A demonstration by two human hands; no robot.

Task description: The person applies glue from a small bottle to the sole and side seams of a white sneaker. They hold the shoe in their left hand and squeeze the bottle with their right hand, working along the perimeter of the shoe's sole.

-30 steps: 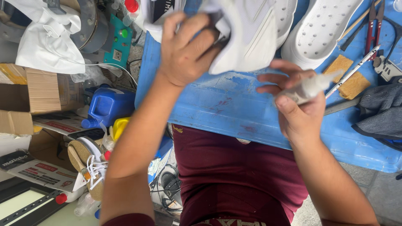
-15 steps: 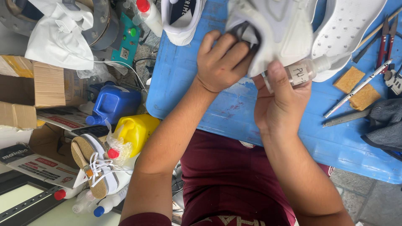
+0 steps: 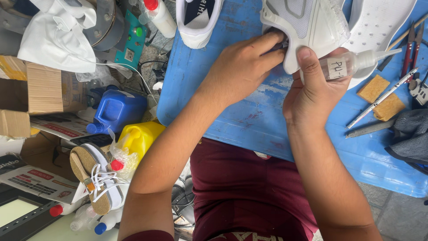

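Head view: my left hand (image 3: 243, 67) pinches the white shoe (image 3: 307, 27) steady above the blue table (image 3: 249, 116), while my right hand (image 3: 312, 85) wraps the small squeeze bottle (image 3: 352, 64) (nozzle pointing away), thumb bracing the shoe.

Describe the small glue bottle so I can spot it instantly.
Start at the blue table; near its top edge both hands press a white sneaker. The small bottle lies in the right hand: clear plastic, with a white label and thin nozzle pointing right.
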